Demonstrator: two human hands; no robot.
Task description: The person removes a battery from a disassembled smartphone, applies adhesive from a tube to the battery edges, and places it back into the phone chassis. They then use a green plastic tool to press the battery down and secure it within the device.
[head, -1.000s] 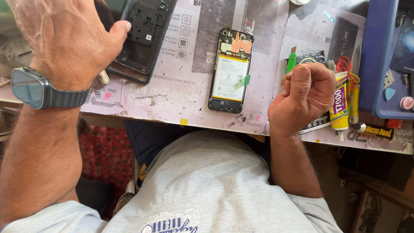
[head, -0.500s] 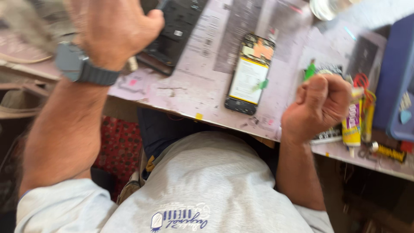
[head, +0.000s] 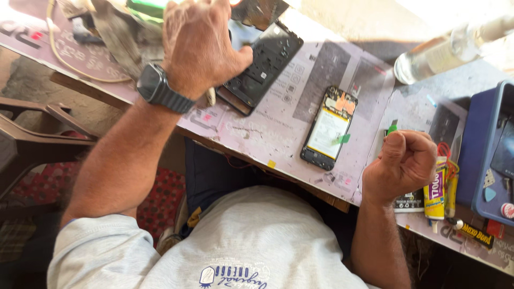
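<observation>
Pink-grey printed mat [head: 278, 115] is covering the bench and serving as landmark for every item below.

Opened phone [head: 329, 128]: lying near the mat's middle, back cover off, pale battery and orange flex showing, a green tab sticking out of its right edge. No hand is touching it.

Black back cover [head: 259, 67]: lying on the mat's upper left part, tilted, inner face up. Left hand [head: 198, 45] is resting over its upper-left end, fingers curled down and thumb pressing against the cover's edge; whether they are truly clamping it cannot be told. A dark watch [head: 155, 88] is sitting on that wrist.

Right hand [head: 404, 163]: hovering at the mat's right edge, closed into a loose fist, thumb laid over the index finger. A green-tipped tool [head: 392, 128] is poking out above the knuckles, seemingly pinched there; the grip itself is hidden.

Glue tubes [head: 436, 192]: lying just right of the mat, beside the right hand. Blue tray [head: 482, 155]: standing further right. Clear bottle [head: 444, 51]: lying beyond the mat's upper right corner. Cable [head: 69, 67] and cloth [head: 118, 32]: bunching at the mat's far left.

Judgement: the work appears to be sitting between stripping and refitting, with cover and phone well apart. Any next move is calling for the cover to be brought across the mat and squared to the phone's outline without snagging the green tab.
</observation>
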